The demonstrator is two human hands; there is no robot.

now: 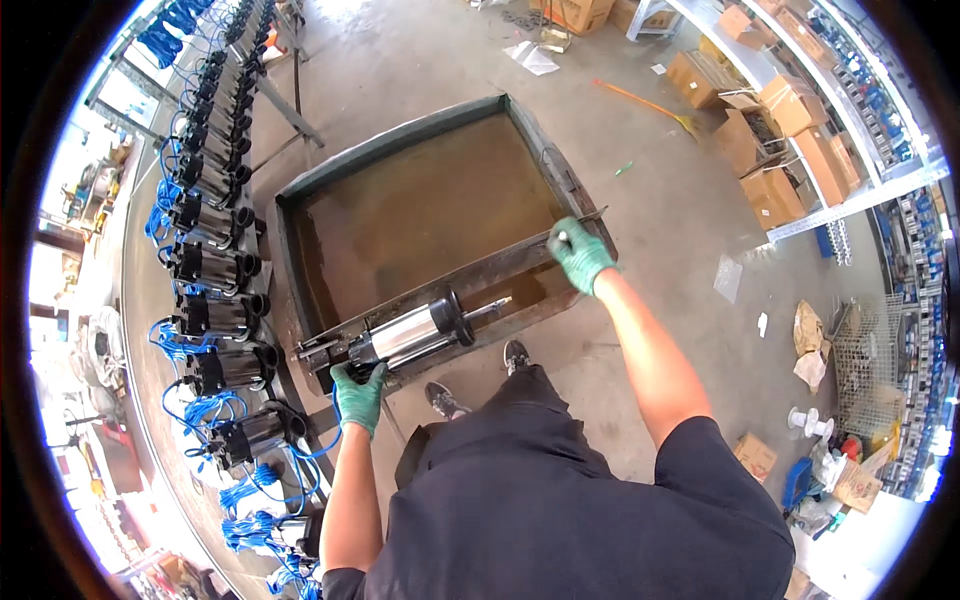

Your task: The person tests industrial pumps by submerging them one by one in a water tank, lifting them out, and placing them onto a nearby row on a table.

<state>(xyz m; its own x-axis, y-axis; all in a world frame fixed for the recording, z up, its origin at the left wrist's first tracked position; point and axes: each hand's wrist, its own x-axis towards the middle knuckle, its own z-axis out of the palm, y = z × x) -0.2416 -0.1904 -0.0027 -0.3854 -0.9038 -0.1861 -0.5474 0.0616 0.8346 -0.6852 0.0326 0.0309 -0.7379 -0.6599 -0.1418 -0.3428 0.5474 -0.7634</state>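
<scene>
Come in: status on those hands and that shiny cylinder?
Left hand at steel cylinder, grip unclear. Right hand by tank, right side. Steel cylinder lying along near side. Blue cable beside left hand.

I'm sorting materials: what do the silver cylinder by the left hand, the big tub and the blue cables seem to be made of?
Cylinder: polished metal, perhaps stainless steel, judging by bright streaked reflections.
Tub: probably metal with matte paint, given its dull grey-green rim.
Cables: likely plastic-sheathed, from their uniform, saturated blue.
</scene>
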